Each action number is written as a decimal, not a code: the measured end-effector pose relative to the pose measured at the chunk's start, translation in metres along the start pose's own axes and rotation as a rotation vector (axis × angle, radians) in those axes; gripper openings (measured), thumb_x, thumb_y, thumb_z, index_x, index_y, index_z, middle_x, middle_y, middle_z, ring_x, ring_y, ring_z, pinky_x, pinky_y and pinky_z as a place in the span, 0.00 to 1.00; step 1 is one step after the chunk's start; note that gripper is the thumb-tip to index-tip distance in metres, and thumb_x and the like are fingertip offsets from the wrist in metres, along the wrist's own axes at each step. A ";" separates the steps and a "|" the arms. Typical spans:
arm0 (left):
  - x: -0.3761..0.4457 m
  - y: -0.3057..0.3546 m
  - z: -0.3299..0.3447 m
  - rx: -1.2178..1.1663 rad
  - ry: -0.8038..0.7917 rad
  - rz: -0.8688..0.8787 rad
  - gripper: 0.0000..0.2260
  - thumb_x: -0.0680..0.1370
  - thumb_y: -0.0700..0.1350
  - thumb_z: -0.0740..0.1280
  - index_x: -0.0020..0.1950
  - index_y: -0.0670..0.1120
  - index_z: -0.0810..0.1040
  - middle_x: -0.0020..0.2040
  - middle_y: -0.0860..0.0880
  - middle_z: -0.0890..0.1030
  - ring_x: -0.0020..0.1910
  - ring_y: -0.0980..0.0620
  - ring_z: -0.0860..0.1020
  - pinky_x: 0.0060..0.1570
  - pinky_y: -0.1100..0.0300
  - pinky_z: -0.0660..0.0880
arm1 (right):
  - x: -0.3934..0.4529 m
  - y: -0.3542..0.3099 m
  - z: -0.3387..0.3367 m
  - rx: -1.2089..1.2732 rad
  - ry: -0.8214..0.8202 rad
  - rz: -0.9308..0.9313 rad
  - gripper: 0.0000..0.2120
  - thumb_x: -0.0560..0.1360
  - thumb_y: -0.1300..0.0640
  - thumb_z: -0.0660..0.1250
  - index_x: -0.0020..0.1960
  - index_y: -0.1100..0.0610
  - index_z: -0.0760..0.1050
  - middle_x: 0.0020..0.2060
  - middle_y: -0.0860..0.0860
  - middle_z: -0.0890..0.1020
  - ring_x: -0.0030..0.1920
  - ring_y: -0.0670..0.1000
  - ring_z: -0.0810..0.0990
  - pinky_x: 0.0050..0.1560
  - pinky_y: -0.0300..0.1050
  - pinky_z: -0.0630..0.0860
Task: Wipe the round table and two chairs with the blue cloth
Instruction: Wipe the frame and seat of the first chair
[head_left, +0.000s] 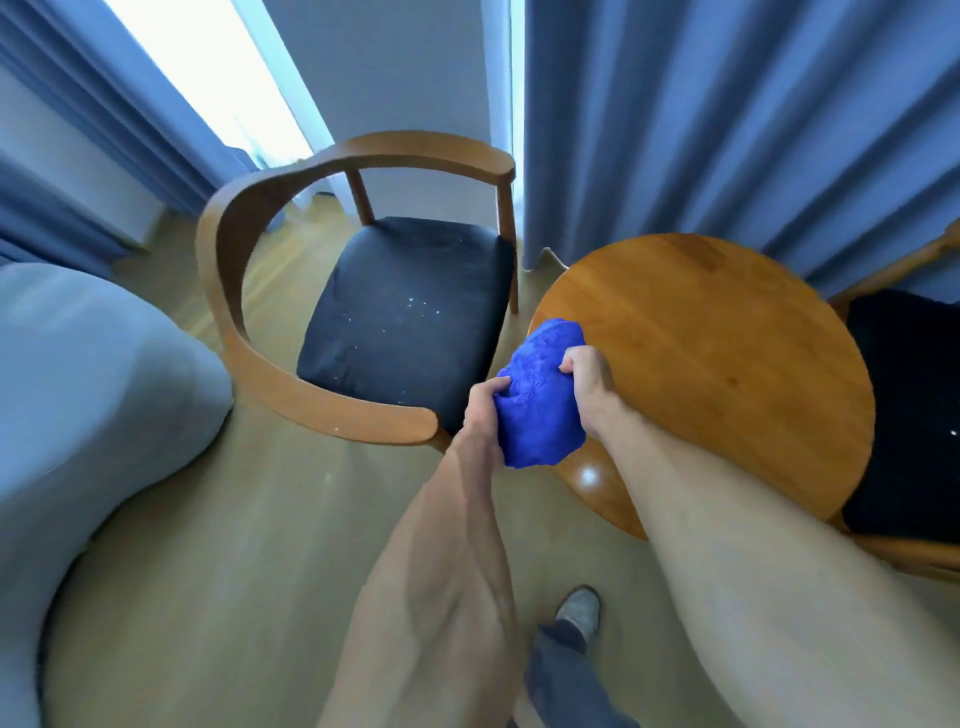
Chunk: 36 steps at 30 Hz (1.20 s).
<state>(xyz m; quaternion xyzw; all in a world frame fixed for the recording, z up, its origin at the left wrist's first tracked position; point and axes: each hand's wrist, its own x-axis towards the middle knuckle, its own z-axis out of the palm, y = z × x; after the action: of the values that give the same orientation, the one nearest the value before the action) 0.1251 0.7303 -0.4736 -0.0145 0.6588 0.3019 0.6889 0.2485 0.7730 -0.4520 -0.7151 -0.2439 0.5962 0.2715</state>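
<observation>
Since it's just a bunched-up microfiber-looking rag, the blue cloth (540, 395) should be about as easy to handle as it gets: light, floppy, nothing to break, and it'll squash to whatever shape the grip gives it. Best bet is probably to ball or fold it into a pad and press with a flat palm, not dangle it by a corner. Right now the person has it held up between both hands, over the near-left edge of the round counter (727, 374) and not lying flat on it. The left hand (483, 410) pinches its lower left side, the right hand (587, 379) has fingers curled into the upper right part, so the two hands are close together with the cloth clamped between them. The left chair (405, 312) sits just beside, white specks all over its dark seat, so that looks like it needs a wipe. The second chair (904, 405) peeks in on the right, tucked behind the counter.
</observation>
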 end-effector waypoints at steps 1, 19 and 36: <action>-0.001 0.011 -0.013 0.025 0.087 0.092 0.15 0.66 0.48 0.69 0.52 0.48 0.82 0.49 0.47 0.85 0.47 0.42 0.83 0.53 0.48 0.79 | -0.004 -0.005 0.011 -0.076 0.015 -0.019 0.09 0.54 0.56 0.59 0.31 0.53 0.59 0.30 0.49 0.65 0.34 0.53 0.60 0.36 0.45 0.59; 0.034 0.049 -0.225 0.579 0.983 0.446 0.18 0.81 0.51 0.57 0.69 0.48 0.71 0.61 0.45 0.75 0.58 0.43 0.76 0.56 0.50 0.69 | -0.017 0.075 0.202 -0.900 0.030 -0.342 0.26 0.75 0.57 0.62 0.72 0.56 0.62 0.62 0.59 0.71 0.61 0.61 0.72 0.54 0.52 0.70; 0.104 0.068 -0.334 0.605 0.876 0.252 0.21 0.82 0.47 0.55 0.75 0.44 0.63 0.66 0.38 0.70 0.62 0.38 0.74 0.61 0.47 0.68 | 0.005 0.117 0.313 -1.576 0.163 -0.923 0.48 0.65 0.28 0.59 0.78 0.49 0.53 0.51 0.57 0.74 0.49 0.58 0.71 0.64 0.66 0.62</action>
<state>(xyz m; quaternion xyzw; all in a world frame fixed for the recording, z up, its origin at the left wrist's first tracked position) -0.2102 0.6881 -0.5871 0.1387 0.9382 0.1448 0.2822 -0.0561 0.7207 -0.5797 -0.5647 -0.8217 0.0374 -0.0671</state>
